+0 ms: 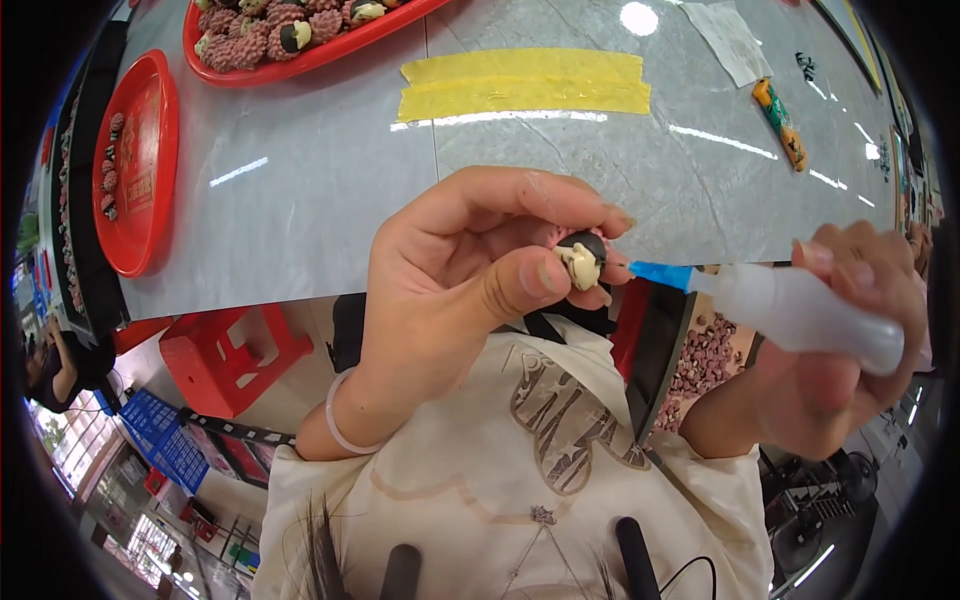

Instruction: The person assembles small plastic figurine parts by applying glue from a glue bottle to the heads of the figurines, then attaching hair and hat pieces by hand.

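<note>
Between the thumb and fingers of my left hand (440,270) is a small figurine (581,260) with a cream face, black hair and a bumpy pink part behind. My right hand (850,290) grips a translucent white squeeze bottle (775,300) with a blue needle tip (660,275). The bottle lies almost level, its thin needle pointing left at the figurine's dark side. The needle's end is at or very close to the figurine; whether it touches I cannot tell. Both hands are above the table's near edge.
A red tray (290,70) heaped with similar pink figurines stands at the far left of the grey table (310,190). Another red tray (150,220) holds a short row of them. Yellow tape (525,82), a white tissue (728,40) and an orange-green tube (780,125) lie farther back. Many pink pieces (705,360) sit below at right.
</note>
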### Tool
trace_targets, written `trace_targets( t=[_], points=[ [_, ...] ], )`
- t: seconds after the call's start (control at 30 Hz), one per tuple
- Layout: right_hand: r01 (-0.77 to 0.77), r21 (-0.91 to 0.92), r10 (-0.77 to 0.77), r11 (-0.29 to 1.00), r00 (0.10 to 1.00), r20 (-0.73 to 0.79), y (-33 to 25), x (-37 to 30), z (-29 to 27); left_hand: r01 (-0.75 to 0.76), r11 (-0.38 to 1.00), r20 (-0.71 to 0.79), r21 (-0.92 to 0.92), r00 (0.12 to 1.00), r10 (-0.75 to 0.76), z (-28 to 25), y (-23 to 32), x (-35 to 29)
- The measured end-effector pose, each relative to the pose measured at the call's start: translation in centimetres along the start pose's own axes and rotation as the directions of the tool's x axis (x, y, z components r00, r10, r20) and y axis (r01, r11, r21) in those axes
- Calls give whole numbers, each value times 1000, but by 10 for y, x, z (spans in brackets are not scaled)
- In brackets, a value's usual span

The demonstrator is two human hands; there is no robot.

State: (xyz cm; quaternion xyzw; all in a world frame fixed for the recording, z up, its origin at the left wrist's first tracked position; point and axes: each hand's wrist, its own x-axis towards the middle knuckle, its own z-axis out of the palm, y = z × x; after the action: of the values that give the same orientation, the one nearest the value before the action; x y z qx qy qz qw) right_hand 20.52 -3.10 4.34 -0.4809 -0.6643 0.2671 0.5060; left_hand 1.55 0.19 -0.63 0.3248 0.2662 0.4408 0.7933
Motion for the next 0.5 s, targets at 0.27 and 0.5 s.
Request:
trace_targets(
  t=[0.27, 0.5],
  points=[
    [109, -107, -114, 988, 993, -37, -6, -6, -2, 22, 999, -10, -43, 1000, -23, 0, -2, 0],
    [-6, -73, -7, 997, 983, -183, 5, -7, -17, 24, 1000, -16, -17, 1000, -25, 0, 2, 2]
  ],
)
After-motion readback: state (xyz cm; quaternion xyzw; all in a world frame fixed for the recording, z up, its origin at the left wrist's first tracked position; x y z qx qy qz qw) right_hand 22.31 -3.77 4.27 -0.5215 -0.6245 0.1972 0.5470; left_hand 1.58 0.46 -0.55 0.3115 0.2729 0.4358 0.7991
